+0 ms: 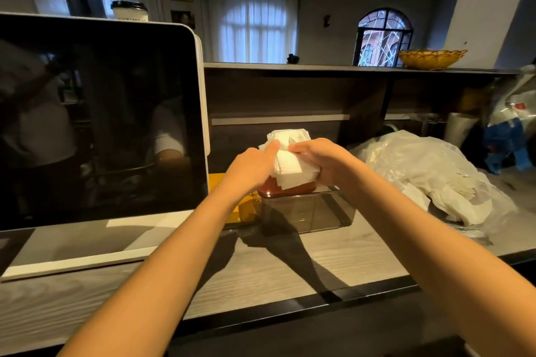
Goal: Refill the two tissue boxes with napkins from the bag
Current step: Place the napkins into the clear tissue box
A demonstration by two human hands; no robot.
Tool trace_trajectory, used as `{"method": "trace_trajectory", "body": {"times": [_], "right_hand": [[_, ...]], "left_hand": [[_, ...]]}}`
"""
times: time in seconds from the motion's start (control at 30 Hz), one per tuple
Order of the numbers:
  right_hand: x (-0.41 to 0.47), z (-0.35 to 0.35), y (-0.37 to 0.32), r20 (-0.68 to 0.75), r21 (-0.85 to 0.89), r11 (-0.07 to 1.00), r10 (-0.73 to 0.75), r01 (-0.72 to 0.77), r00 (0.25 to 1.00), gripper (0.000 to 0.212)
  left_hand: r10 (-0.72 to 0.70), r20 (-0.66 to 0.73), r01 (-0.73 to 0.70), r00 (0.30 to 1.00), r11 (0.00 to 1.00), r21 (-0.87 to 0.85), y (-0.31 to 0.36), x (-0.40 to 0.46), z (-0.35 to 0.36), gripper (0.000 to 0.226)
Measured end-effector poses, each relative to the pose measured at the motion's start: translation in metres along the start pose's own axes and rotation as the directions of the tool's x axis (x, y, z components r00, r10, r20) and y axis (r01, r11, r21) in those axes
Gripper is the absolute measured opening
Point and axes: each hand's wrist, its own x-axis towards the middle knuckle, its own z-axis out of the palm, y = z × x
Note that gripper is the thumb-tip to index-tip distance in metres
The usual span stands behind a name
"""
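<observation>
Grey wood-grain counter [333, 255] runs across the view under dim light, with one large dark screen [98, 124] standing at its left end. Near the middle sits one smoky, see-through tissue box [307, 213], and resting on its top is a reddish-brown piece [285, 189] — whether lid or second box cannot be told. Both hands meet above it around one thick stack of white napkins [288, 164]. The left hand [252, 166] grips the stack's left side, forefinger stretched up along it; the right hand [322, 161] curls over the top and right side, thumb and fingers clasping the paper. The stack's lower edge touches the reddish piece. Something yellow [246, 206] shows just beside the box, behind the left forearm. To the right lies one crumpled clear plastic bag [420, 171] with white napkins showing inside. On the raised shelf behind sit one woven basket [432, 58] and, far left, one lidded paper cup [129, 11]. No writing is legible anywhere.
</observation>
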Motion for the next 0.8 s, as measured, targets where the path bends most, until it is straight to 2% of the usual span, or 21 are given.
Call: {"method": "trace_trajectory", "body": {"times": [0.07,0.17,0.23,0.3,0.4,0.57,0.7,0.8], "right_hand": [[0.009,-0.006,0.001,0.026,-0.039,0.998,0.054,-0.053,0.998,0.059],[0.024,-0.009,0.009,0.046,-0.171,0.974,0.159,-0.149,0.986,0.065],[0.028,-0.003,0.013,0.041,-0.263,0.948,0.198,-0.181,0.979,0.061],[0.031,0.005,0.017,0.031,-0.324,0.928,0.206,-0.186,0.978,0.061],[0.037,0.019,0.02,0.044,-0.391,0.906,0.194,-0.161,0.98,0.063],[0.033,0.037,0.021,0.1,-0.487,0.865,0.19,-0.119,0.977,0.07],[0.03,0.041,0.024,0.163,-0.466,0.884,0.135,-0.044,0.977,0.068],[0.027,0.035,0.021,0.125,-0.484,0.875,0.097,-0.025,0.987,0.064]], "left_hand": [[-0.015,-0.06,0.012,0.998,0.999,-0.053,-0.01,0.006,0.0,0.064],[-0.042,-0.102,0.022,0.994,0.982,-0.189,-0.024,0.008,0.006,0.045],[-0.079,-0.089,0.051,0.993,0.958,-0.28,-0.033,0.008,0.013,0.04],[-0.141,-0.041,0.115,0.989,0.918,-0.379,-0.04,0.006,0.017,0.047],[-0.164,0.057,0.173,0.985,0.904,-0.39,-0.048,0.009,0.021,0.058],[-0.159,0.085,0.18,0.984,0.894,-0.409,-0.052,0.01,0.022,0.055],[-0.189,0.124,0.224,0.974,0.884,-0.41,-0.054,0.009,0.021,0.057],[-0.222,0.168,0.273,0.961,0.866,-0.42,-0.055,0.007,0.017,0.06]]}}
